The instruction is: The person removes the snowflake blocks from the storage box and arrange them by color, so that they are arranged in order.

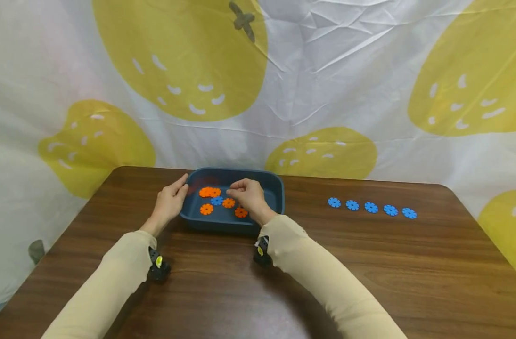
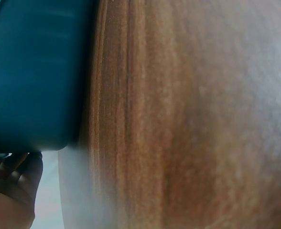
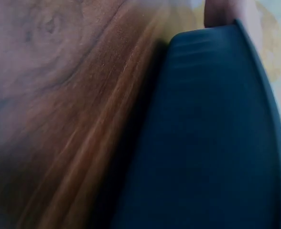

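A dark blue tray (image 1: 279,188) stands on the wooden table, close in front of me. In it lie several orange gear discs (image 1: 206,209) and one blue gear disc (image 1: 217,200). My left hand (image 1: 170,200) grips the tray's left rim, thumb on top. The left wrist view shows its fingers (image 2: 11,191) beside the tray's wall (image 2: 35,76). My right hand (image 1: 232,190) hovers over the discs with its fingertips drawn together, and I see nothing between them. In the right wrist view only the tray's outer wall (image 3: 212,133) and the table show.
Several blue gear discs (image 1: 371,207) lie in a row on the table (image 1: 368,273) to the right of the tray. A white cloth with yellow fruit prints hangs behind. A small grey object (image 1: 36,250) stands off the table's left edge.
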`<state>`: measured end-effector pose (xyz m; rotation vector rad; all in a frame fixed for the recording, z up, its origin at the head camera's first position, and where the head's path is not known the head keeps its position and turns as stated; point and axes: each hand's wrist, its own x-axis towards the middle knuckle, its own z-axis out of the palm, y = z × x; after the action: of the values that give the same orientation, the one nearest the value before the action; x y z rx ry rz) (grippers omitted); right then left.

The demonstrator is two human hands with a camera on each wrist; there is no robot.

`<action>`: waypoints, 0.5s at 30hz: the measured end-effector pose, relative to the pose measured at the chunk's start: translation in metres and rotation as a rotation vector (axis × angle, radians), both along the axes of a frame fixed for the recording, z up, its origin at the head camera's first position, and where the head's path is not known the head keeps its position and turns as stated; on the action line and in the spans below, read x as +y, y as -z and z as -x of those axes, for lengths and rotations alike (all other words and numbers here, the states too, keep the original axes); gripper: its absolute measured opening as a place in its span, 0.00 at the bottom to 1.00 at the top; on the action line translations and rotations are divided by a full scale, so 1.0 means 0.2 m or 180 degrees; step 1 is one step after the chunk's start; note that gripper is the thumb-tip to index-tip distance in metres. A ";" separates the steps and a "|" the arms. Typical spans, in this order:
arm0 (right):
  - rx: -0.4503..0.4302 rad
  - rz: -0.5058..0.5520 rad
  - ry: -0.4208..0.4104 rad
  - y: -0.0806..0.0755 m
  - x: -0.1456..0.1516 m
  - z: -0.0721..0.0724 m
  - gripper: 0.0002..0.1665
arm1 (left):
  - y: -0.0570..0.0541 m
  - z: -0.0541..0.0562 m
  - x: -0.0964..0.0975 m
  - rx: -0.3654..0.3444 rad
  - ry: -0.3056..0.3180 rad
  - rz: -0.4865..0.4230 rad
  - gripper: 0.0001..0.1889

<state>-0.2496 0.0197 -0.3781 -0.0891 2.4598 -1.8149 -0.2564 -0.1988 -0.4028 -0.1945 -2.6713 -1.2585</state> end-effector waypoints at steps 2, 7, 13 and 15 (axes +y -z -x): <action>-0.0018 -0.0109 -0.0008 0.01 -0.03 0.01 0.15 | 0.00 0.00 0.00 0.0006 0.0001 -0.0008 0.24; -0.0005 -0.0493 -0.0015 0.02 -0.08 0.04 0.14 | 0.01 0.01 0.00 0.0019 0.0014 -0.0016 0.24; -0.0026 -0.0869 0.0043 0.02 -0.12 0.06 0.14 | 0.01 0.01 -0.01 -0.0026 0.0015 -0.0032 0.24; -0.0023 -0.0964 0.0043 0.03 -0.13 0.07 0.13 | 0.01 0.01 -0.01 -0.0044 0.0029 -0.0032 0.24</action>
<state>-0.2645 -0.0067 -0.3838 -0.0456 2.7010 -1.4216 -0.2591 -0.1998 -0.4044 -0.1975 -2.6782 -1.2805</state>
